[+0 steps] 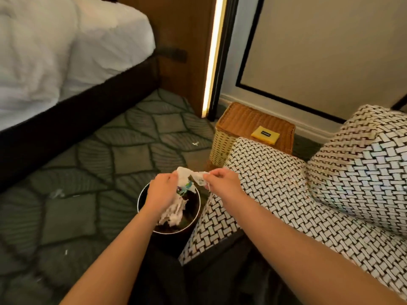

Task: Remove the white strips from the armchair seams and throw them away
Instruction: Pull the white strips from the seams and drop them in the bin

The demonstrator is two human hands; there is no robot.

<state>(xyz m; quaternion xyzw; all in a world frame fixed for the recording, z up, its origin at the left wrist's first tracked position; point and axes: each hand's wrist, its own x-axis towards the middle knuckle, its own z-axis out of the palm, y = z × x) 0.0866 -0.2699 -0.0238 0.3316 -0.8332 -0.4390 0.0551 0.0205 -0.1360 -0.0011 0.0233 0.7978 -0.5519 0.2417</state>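
The left hand (161,191) and right hand (222,181) grasp bunched white strips (176,213) in their fingers above the round bin (167,232), beside the armchair (275,179) and wicker basket (248,119).

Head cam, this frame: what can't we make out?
- Bin contents, head view: dark inside, covered by left hand and white strips.
- Armchair seams, head view: chair cut off by the right edge, pattern masks any leftover strips.
- Yellow card print, head view: too small to read.
- White specks on carpet: too small to identify.

Bin (141,200) left of armchair (286,194)
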